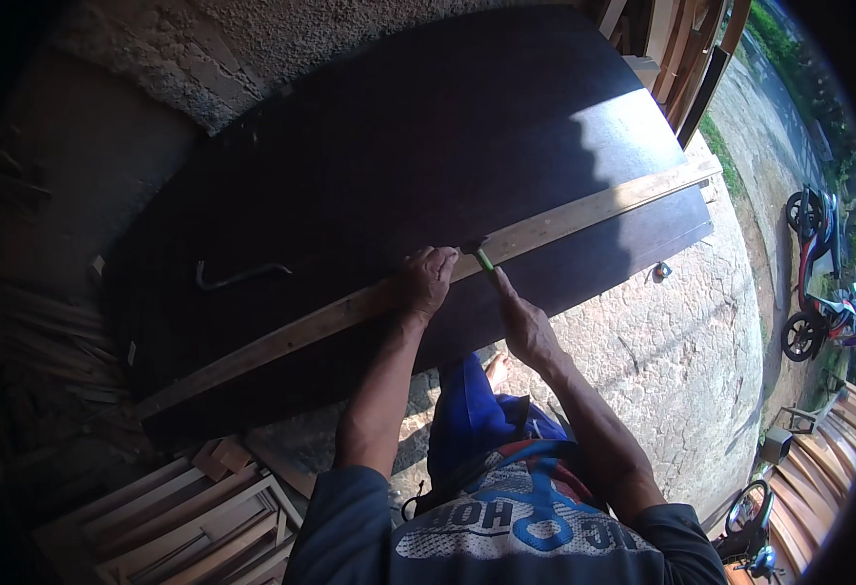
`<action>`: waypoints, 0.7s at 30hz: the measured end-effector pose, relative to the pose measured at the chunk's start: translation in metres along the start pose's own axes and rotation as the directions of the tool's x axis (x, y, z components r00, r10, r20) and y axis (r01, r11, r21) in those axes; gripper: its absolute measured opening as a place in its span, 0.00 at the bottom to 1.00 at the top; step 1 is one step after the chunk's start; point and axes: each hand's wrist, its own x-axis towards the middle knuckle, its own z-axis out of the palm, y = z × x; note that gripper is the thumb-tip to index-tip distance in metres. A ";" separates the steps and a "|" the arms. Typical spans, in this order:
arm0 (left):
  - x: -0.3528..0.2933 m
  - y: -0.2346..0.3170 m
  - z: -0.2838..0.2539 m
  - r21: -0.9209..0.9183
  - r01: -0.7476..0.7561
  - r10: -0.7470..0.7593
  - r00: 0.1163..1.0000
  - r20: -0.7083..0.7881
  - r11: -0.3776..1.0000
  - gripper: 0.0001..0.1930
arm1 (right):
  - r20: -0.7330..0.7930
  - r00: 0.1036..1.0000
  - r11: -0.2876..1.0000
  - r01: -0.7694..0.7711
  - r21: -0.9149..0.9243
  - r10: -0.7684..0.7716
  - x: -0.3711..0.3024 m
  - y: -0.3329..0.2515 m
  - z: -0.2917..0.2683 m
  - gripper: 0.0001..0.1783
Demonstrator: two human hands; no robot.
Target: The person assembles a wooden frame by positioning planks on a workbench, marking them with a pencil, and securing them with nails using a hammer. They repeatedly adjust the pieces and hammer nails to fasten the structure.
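Note:
A long pale wooden strip (584, 214) lies across a large dark brown panel (379, 146), near its close edge. My left hand (430, 281) is closed over the strip at about its middle, fingertips bunched together. Whatever they pinch, if anything, is too small or hidden to tell. Just right of it, my right hand (527, 330) grips the green handle of a hammer (486, 260). Its dark head is by the strip, close to my left fingertips. On the panel's left part rests a bent metal pry bar (242, 276).
A small round object (662, 270) sits on the cracked concrete ground (681, 361) at the right. Wooden frames (194, 526) and boards are stacked at lower left, and more planks (672, 49) lean at the far right. Motorbikes (818, 273) stand beyond.

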 end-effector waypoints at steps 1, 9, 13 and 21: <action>0.000 0.002 0.000 0.007 0.004 -0.004 1.000 0.009 1.000 0.03 | 0.003 1.000 0.999 0.014 -0.041 -0.014 0.001 0.004 0.002 0.43; -0.004 -0.004 0.002 0.030 -0.013 0.012 1.000 0.026 0.999 0.03 | 0.070 0.997 0.980 -0.008 -0.200 0.022 0.001 -0.012 -0.001 0.44; -0.004 -0.007 0.002 0.056 -0.018 0.016 0.999 0.034 0.998 0.03 | 0.097 0.994 0.979 -0.024 -0.202 0.044 0.005 -0.016 -0.004 0.44; 0.001 -0.001 0.003 -0.047 0.048 -0.047 0.999 0.018 0.998 0.03 | 0.067 0.996 0.967 -0.034 -0.253 0.053 0.010 -0.006 -0.001 0.45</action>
